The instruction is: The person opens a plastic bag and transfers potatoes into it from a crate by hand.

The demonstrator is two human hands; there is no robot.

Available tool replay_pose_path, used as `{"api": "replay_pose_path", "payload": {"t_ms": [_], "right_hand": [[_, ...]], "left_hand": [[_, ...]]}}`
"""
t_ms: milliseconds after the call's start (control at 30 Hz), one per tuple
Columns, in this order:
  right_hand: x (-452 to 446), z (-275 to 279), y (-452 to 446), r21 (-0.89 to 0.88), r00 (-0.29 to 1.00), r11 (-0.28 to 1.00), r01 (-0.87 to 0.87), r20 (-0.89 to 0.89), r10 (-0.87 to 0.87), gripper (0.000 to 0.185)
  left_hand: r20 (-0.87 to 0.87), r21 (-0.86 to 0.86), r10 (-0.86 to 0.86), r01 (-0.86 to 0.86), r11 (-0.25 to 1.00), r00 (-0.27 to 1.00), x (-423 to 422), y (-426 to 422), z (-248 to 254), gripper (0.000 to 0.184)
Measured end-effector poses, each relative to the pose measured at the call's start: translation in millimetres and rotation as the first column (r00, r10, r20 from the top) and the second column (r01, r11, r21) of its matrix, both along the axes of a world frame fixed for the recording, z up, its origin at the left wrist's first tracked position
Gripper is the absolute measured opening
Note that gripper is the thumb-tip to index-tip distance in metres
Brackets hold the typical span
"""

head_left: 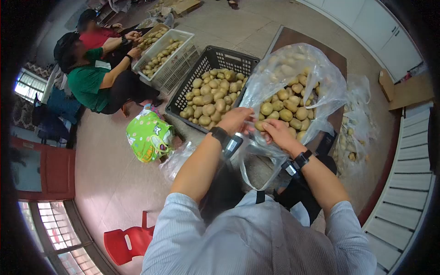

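Note:
Many round brown-green fruits (286,104) lie in a large clear plastic bag (327,75), open towards me on a dark board. At the bag's near left edge, my right hand (278,132) has its fingers closed on one fruit (260,126). Just to the left, my left hand (236,120) is at the plastic's edge with its fingers bent; what it holds, if anything, is too small to tell. A thin plastic loop (257,176) hangs below my hands. Left of the bag stands a black crate (176,98) of similar fruits.
Two people sit at the back left beside a white crate (183,64) of fruits. A green patterned bag (147,135) is on the floor, with a red chair (130,243) at the lower left. More bagged fruits (352,137) lie at right; a cardboard box (412,91) stands beyond.

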State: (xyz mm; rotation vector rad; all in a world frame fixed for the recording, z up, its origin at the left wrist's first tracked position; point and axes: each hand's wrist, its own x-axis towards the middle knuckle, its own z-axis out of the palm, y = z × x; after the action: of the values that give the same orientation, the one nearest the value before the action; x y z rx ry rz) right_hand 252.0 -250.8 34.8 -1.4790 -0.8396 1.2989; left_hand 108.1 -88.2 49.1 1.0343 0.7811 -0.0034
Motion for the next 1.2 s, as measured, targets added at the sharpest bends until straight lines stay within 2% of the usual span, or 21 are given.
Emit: {"api": "replay_pose_path", "payload": {"t_ms": [33, 100, 167, 267, 333, 367, 433, 467, 500, 533, 600, 667, 700, 767, 833, 867, 967, 1033, 1100, 1133, 1200], "right_hand": [[-4.2, 1.0, 2.2, -0.001, 1.000, 1.000, 0.009, 0.001, -0.009, 0.029], [-10.0, 2.7, 7.3, 0.090, 0.997, 0.996, -0.009, 0.081, 0.002, 0.029], [-12.2, 5.7, 10.0, 0.103, 0.996, 0.995, 0.003, 0.084, -0.012, 0.028], [-15.1, 3.4, 7.5, 0.118, 0.996, 0.993, 0.004, 0.091, -0.015, 0.029], [-14.4, -6.4, 4.2, 0.201, 0.959, 0.978, 0.050, 0.264, -0.103, 0.028], [-11.4, -7.0, 2.3, 0.205, 0.962, 0.978, 0.031, 0.261, -0.085, 0.028], [-4.8, -7.2, -2.9, 0.087, 0.927, 0.995, 0.048, 0.368, -0.077, 0.029], [-1.3, -2.0, -3.3, 0.068, 0.847, 0.998, 0.013, 0.529, -0.047, 0.033], [2.5, 1.1, -3.7, 0.047, 0.738, 0.999, -0.012, 0.675, -0.023, 0.037], [6.4, -3.8, -2.5, 0.058, 0.743, 0.998, -0.030, 0.669, -0.017, 0.037], [16.5, -5.6, -1.6, 0.136, 0.509, 0.989, -0.050, 0.856, -0.092, 0.047], [21.4, -3.0, 3.0, 0.078, 0.479, 0.996, -0.053, 0.877, -0.044, 0.049], [22.5, -0.1, 6.7, 0.010, 0.454, 0.999, -0.049, 0.891, 0.013, 0.051], [24.8, -6.6, 13.9, 0.062, 0.389, 0.994, -0.085, 0.921, -0.024, 0.052], [24.9, -13.3, 23.0, 0.005, 0.345, 0.995, -0.102, 0.938, 0.030, 0.054], [21.2, -5.4, 25.6, -0.053, 0.359, 0.995, -0.088, 0.930, 0.081, 0.055], [19.5, -11.0, 28.8, -0.053, 0.357, 0.997, -0.058, 0.932, 0.071, 0.054], [19.6, -18.9, 32.5, 0.009, 0.307, 0.997, -0.074, 0.952, 0.014, 0.054], [16.4, -10.2, 34.6, -0.108, 0.297, 0.993, -0.048, 0.948, 0.118, 0.053], [19.8, -22.8, 34.3, -0.022, 0.228, 0.998, -0.065, 0.973, 0.037, 0.055], [16.7, -20.7, 33.8, -0.079, 0.202, 0.996, -0.044, 0.976, 0.087, 0.056]], "left_hand": [[0.001, -0.001, -0.009, 0.009, 1.000, 1.000, 3.2, -3.8, 0.2, 0.037], [0.055, -0.026, -0.153, 0.155, 0.988, 0.987, 7.9, -9.5, 6.0, 0.036], [0.041, 0.019, -0.174, 0.173, 0.985, 0.984, 8.9, -15.8, 8.2, 0.031], [0.052, 0.071, -0.144, 0.141, 0.988, 0.988, 10.3, -17.1, 2.6, 0.028], [0.016, 0.138, -0.117, 0.114, 0.984, 0.993, 7.8, -12.4, -5.3, 0.028], [0.013, 0.141, -0.097, 0.094, 0.985, 0.995, 6.8, -11.6, -1.3, 0.028], [0.012, 0.188, -0.005, 0.003, 0.982, 1.000, 2.1, -12.5, 9.8, 0.027], [0.114, 0.230, -0.004, -0.022, 0.973, 0.993, -2.1, -8.7, 2.6, 0.025], [0.062, 0.102, 0.048, -0.054, 0.993, 0.997, -2.5, -2.8, 1.2, 0.024], [0.107, 0.035, 0.119, -0.124, 0.992, 0.987, -5.0, 0.0, -0.7, 0.023], [0.161, -0.026, 0.191, -0.190, 0.981, 0.968, -5.8, 5.2, 0.8, 0.023], [0.139, 0.004, 0.387, -0.392, 0.920, 0.912, -7.9, 8.1, 3.6, 0.022], [0.150, 0.022, 0.388, -0.396, 0.918, 0.909, -9.2, 12.6, -0.7, 0.022], [0.138, -0.073, 0.517, -0.512, 0.856, 0.845, -15.7, 26.4, -18.1, 0.020], [0.140, -0.125, 0.561, -0.547, 0.828, 0.816, -23.8, 40.3, -37.0, 0.022], [0.109, -0.088, 0.556, -0.549, 0.831, 0.824, -27.2, 48.8, -45.1, 0.023], [0.028, -0.001, 0.535, -0.535, 0.845, 0.845, -38.4, 57.7, -45.6, 0.025], [0.047, 0.006, 0.554, -0.554, 0.832, 0.831, -42.2, 57.5, -40.0, 0.025], [0.029, 0.023, 0.549, -0.550, 0.835, 0.835, -43.9, 60.9, -42.6, 0.026], [0.041, 0.004, 0.556, -0.557, 0.831, 0.830, -42.4, 61.4, -44.1, 0.024], [0.039, -0.027, 0.551, -0.550, 0.835, 0.834, -42.6, 62.1, -48.2, 0.024]]}}
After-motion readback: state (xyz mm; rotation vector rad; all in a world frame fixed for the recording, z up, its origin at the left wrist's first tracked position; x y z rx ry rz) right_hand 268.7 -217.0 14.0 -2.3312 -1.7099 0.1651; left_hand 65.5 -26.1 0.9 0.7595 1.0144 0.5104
